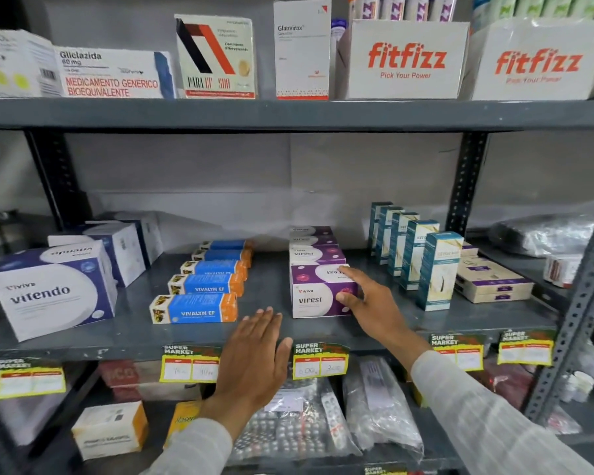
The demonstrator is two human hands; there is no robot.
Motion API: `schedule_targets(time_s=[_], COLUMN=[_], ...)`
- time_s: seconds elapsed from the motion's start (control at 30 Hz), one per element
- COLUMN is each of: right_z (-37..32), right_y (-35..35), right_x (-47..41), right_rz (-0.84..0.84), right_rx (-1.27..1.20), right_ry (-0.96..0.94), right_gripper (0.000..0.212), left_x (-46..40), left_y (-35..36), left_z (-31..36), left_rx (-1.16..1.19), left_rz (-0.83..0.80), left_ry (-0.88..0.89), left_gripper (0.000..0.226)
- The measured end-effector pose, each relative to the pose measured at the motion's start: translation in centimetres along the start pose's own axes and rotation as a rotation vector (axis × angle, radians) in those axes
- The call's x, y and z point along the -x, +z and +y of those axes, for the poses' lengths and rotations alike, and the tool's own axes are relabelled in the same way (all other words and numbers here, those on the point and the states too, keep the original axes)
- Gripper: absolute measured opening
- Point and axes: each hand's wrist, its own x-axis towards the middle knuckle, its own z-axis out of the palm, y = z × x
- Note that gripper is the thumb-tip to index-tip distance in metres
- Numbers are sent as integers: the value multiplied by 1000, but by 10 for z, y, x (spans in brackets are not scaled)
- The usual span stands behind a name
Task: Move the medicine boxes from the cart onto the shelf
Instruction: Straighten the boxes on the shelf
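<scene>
L hand (254,354) flat, empty; R hand (367,296) grip clasps upright Virest box (318,296), facing out

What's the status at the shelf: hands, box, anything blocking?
Right hand on front purple virest box, fingers on its top and side. Left hand open, flat, empty over the shelf edge. Nothing blocking the row.

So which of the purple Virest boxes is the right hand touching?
The front Virest box, nearest the shelf edge; the right hand rests on its right end. The other Virest boxes queue behind, untouched.
</scene>
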Motion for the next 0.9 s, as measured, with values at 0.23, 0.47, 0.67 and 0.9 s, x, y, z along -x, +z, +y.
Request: schedule_targets(time_s=[0.23,0.47,0.67,0.9], right_z=[-6,-11,-45,-119], right_y=[2,-2,8,92], right_x=[12,16,23,14], right_rz=[27,-28,297,11], right_rx=[108,69,232,213], right_ry=[-22,-12,-202,-421], right_gripper=[72,73,55,32], left_x=[-1,0,25,65], left_y=[-1,-6,-57,-85], left_z=[1,2,-24,-153], left_rx=[-20,26,248,56], left_rz=[1,-39,139,218], left_ry=[-5,1,-73,-296], left_gripper=[65,64,46,51])
